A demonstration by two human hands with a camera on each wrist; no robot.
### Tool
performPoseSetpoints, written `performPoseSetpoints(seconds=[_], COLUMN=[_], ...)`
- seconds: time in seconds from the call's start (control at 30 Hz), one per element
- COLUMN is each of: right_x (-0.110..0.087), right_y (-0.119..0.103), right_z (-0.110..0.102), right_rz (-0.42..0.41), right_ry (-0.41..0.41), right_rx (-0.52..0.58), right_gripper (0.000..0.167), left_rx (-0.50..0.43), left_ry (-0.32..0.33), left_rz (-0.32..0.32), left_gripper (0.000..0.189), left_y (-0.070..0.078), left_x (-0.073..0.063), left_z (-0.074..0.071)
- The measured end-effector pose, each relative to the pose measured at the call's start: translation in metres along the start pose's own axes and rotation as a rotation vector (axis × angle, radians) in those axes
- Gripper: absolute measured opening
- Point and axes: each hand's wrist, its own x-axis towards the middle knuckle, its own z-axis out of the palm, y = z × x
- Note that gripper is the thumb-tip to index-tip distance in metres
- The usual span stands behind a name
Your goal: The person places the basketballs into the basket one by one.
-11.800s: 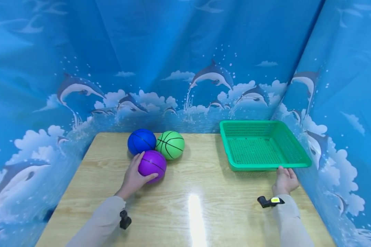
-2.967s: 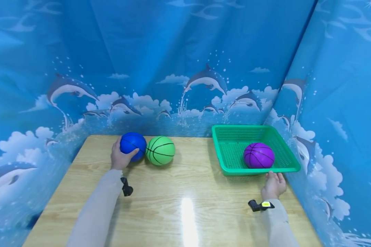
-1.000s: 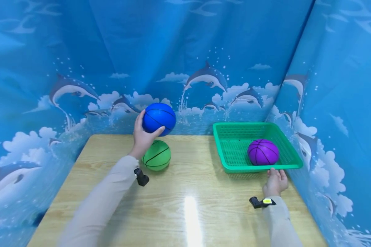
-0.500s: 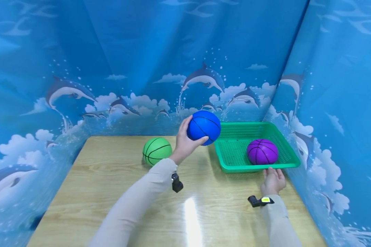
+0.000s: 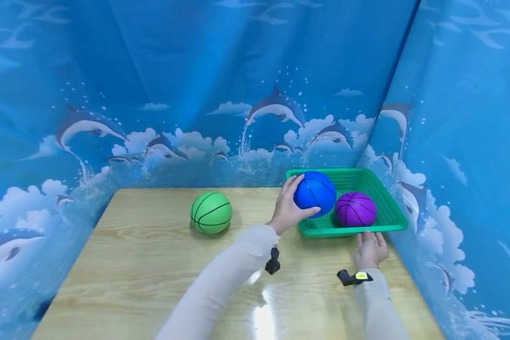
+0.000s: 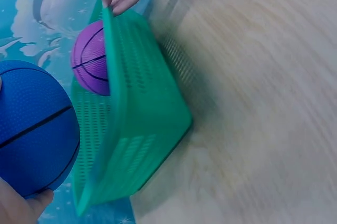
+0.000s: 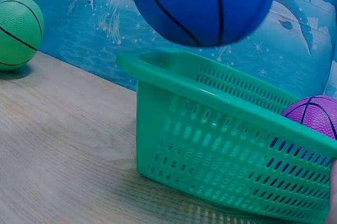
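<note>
A: Where is the blue ball (image 5: 316, 193)?
B: In the head view it sits right of centre, a little below mid-height, in front of the left part of the green basket (image 5: 323, 233). The right wrist view puts it at the top of the frame, raised above the basket's rim and apart from it.

A: What has hold of it?
B: The left hand (image 5: 289, 208), grasping it from the left side, thumb across the lower part and fingers up by the top.

A: And the right hand (image 5: 369, 251)?
B: Lower right of the head view, gripping the near rim of the basket. The left wrist view shows that grip along the top edge of the frame.

A: Anything inside the basket?
B: A purple ball (image 5: 356, 210), at the right of the head view, close to the near wall and just above the right hand.

A: What else is there?
B: A green ball (image 5: 211, 212) rests on the wooden surface (image 5: 153, 264), left of centre and well apart from the basket. A blue backdrop (image 5: 195, 71) printed with dolphins fills the upper frame.
</note>
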Motion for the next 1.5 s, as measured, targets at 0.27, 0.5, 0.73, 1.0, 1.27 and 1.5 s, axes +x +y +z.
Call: performPoseSetpoints(seconds=[0.27,0.5,0.73,1.0,1.27,1.5], right_x=[-0.001,-0.004,-0.007,-0.004,-0.007,-0.005], right_y=[0.001,0.002,0.004,0.004,0.003,0.004], right_z=[0.001,0.003,0.004,0.002,0.003,0.003], right_rz=[-0.012,-0.018,-0.039,-0.035,-0.044,-0.048], right_ry=[0.007,0.016,0.012,0.012,0.018,0.011], right_rx=[0.038,0.02,0.001,0.002,0.015,0.027], right_gripper=[0.065,0.064,0.063,0.063,0.062,0.062], left_rx=[-0.009,0.193,0.203,0.19,0.21,0.298], left_ry=[-0.008,-0.092,-0.175,-0.283,-0.35,-0.433], left_rz=[-0.041,0.0,-0.067,-0.113,-0.091,-0.097], left_gripper=[0.094,0.097,0.094,0.09,0.085,0.081], left_y=[0.0,-0.007,-0.003,0.0,-0.01,-0.017], left_x=[-0.003,-0.009,-0.006,-0.004,-0.011,-0.016], left_z=[0.026,0.043,0.042,0.039,0.04,0.042])
